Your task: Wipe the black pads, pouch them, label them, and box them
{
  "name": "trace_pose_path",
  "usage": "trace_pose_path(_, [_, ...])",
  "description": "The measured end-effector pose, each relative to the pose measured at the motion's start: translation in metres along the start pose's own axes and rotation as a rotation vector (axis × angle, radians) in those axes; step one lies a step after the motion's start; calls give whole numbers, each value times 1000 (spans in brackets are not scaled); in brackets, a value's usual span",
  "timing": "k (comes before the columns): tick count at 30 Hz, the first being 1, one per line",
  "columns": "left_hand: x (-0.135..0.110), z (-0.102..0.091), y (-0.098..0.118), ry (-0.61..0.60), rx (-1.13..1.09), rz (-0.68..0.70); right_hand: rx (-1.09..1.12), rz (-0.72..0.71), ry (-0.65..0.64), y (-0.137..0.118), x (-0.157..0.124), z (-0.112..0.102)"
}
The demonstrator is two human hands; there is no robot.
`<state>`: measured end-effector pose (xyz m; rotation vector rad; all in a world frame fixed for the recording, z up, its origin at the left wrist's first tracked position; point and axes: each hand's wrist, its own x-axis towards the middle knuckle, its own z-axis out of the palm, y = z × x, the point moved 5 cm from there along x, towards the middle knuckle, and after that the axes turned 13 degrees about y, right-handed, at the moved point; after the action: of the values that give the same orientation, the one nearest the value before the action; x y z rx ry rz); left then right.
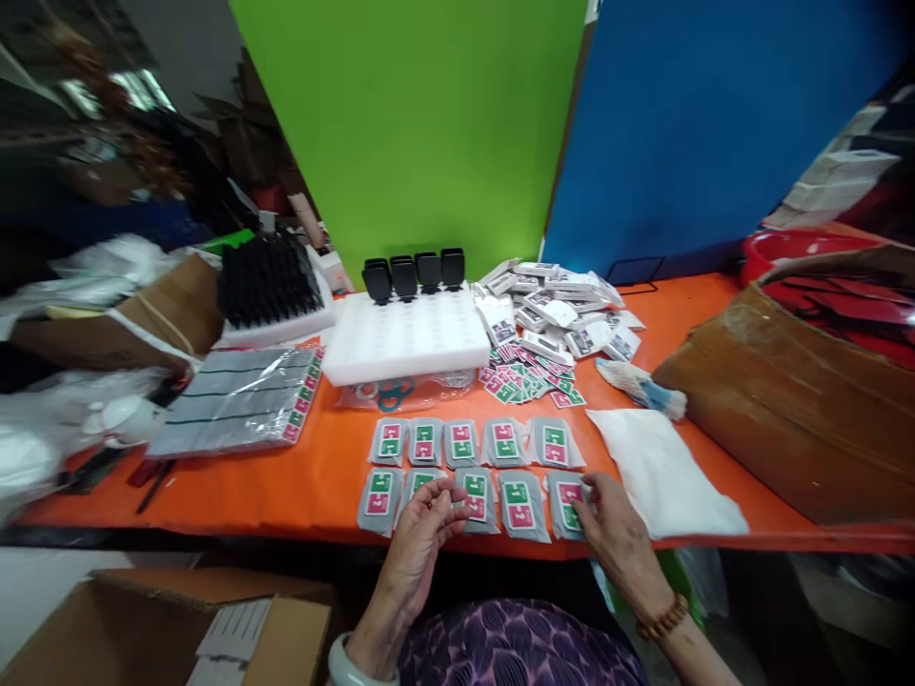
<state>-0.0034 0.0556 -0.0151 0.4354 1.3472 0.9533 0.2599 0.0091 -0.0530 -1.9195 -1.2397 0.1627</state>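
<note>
Two rows of small grey packets point(506, 442), each topped with a pink and green card, lie on the orange table. My left hand point(421, 534) hovers above the front row, palm turned inward, fingers loosely bent and apart, with nothing visible in it. It partly covers two packets. At the right end of that row my right hand point(619, 529) has its thumb on the card and its fingers at the edge of a grey packet point(562, 497). Behind the rows is a loose heap of pink and green cards point(525, 379).
White foam block point(407, 333) with black pieces point(415, 274) stands behind. Small white boxes point(561, 303) are piled beside it. A glove point(640, 389) and white pouch point(664, 472) lie right, near a brown carton point(801, 400). Wrapped grey sheets point(235, 395) lie left; an open box point(172, 619) stands below.
</note>
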Motion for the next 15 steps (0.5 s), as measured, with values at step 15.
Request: trace_pose_path(15, [95, -35, 94, 227, -310, 127, 942, 680, -690, -150, 75, 160])
